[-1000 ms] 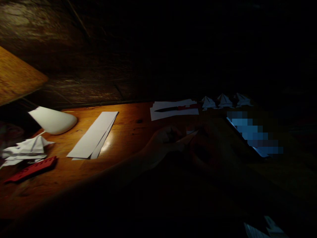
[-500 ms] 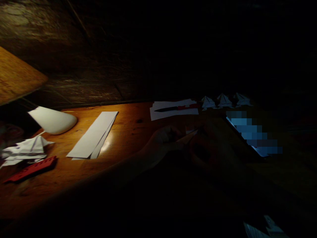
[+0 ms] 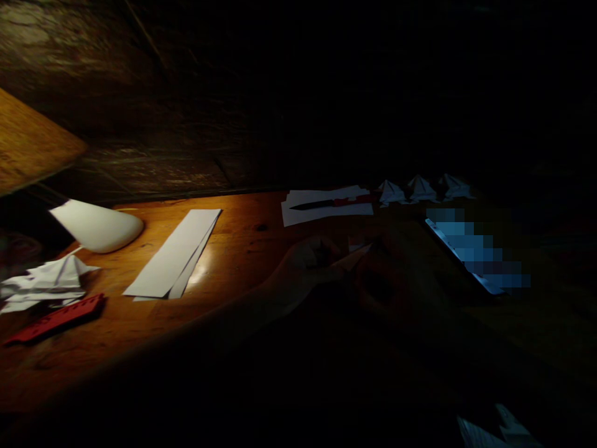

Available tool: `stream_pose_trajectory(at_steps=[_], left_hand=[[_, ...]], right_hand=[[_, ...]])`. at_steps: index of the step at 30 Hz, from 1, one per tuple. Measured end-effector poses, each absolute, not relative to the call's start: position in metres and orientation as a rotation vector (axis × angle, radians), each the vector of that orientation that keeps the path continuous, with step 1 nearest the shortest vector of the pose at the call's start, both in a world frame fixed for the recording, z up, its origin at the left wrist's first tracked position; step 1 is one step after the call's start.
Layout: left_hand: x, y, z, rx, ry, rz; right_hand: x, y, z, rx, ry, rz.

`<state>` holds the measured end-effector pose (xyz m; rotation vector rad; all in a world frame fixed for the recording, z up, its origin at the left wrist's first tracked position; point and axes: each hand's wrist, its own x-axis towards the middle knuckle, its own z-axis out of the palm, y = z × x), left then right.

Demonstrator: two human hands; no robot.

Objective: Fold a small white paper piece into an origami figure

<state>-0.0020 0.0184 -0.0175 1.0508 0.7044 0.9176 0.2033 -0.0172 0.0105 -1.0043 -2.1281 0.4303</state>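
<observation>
In deep shadow at the middle of the head view, my left hand (image 3: 310,258) is closed on the left end of a small folded piece of paper (image 3: 355,256). My right hand (image 3: 385,280), darker still, has its fingers curled at the paper's right end. Just beyond the hands, a knife with a dark blade and red handle (image 3: 321,203) lies across a few white paper sheets (image 3: 298,218). Three folded paper figures (image 3: 392,193) stand in a row to the right of the knife. The finer folds of the held paper are lost in the dark.
White paper strips (image 3: 175,252) lie on the wooden table (image 3: 242,230) left of my hands. Further left are a lamp with a white base (image 3: 100,227), crumpled folded paper (image 3: 56,277) and a red notched object (image 3: 56,320). A lit, blurred-out device (image 3: 466,252) lies at right.
The paper stays between both hands, with only slight finger movement visible. The view has shifted very slightly.
</observation>
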Motion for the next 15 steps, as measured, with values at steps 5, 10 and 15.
stream_pose_trajectory(at_steps=[5,10,15], left_hand=[[-0.0021,0.0180,-0.0180,1.099,0.737,0.908],[-0.0016,0.0172,-0.0174,1.130,0.766,0.922],[-0.0012,0.0173,-0.0168,1.128,0.732,0.913]], right_hand=[[0.2047,-0.0170,0.0095,-1.045,-2.133,0.475],[0.2042,-0.0170,0.0070,-1.102,-2.125,0.427],[0.2026,-0.0171,0.0051,-1.115,-2.101,0.399]])
